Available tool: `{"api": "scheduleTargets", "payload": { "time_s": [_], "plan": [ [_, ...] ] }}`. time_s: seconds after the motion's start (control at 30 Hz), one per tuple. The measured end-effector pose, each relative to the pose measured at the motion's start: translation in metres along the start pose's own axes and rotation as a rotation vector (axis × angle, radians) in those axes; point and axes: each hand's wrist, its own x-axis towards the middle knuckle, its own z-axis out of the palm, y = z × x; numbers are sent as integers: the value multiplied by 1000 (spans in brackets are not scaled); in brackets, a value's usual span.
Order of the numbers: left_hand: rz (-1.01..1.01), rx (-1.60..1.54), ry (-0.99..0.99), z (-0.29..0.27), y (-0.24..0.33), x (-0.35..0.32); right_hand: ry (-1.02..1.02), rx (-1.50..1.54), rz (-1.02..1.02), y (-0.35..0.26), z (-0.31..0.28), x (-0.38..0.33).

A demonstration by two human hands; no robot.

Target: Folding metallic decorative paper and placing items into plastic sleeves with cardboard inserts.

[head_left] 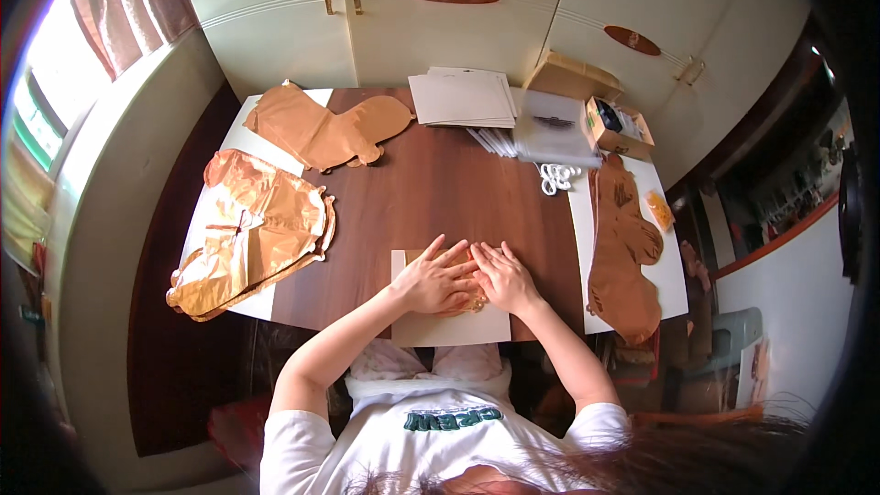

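Observation:
A pale cardboard sheet (422, 330) lies at the near edge of the table in front of me. My left hand (436, 279) rests flat on it, fingers spread. Beside it, my right hand (503, 280) also lies flat with its fingers stretched out, and the fingertips of both hands nearly meet. Beneath them is a flat orange-gold item (476, 302), mostly covered by my palms and fingers. Its kind cannot be made out.
Flat gold foil balloons (266, 220) lie at left, more brown-gold ones (330, 128) behind them and another stack (623, 257) at right. At the back are cardboard sheets (463, 96), clear plastic bags (555, 128), white ribbon (555, 178), an open box (623, 133) and an orange packet (659, 210).

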Motion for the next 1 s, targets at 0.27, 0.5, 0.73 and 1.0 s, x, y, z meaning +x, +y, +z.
{"api": "scheduleTargets", "payload": {
  "time_s": [0.27, 0.5, 0.73, 1.0],
  "plan": [
    [-110, -149, 118, 8, 17, -17, 12, 32, 56, 2, 9, -3],
    [-168, -26, 35, 1, 31, -47, -201, -58, 23, -1, -7, 0],
    [-296, -13, 33, -4, 39, -65, -330, -101, 22, -1, -16, 3],
    [-569, -1, -14, -24, 24, -64, -385, -148, 25, -3, -15, 3]
  ]
}}
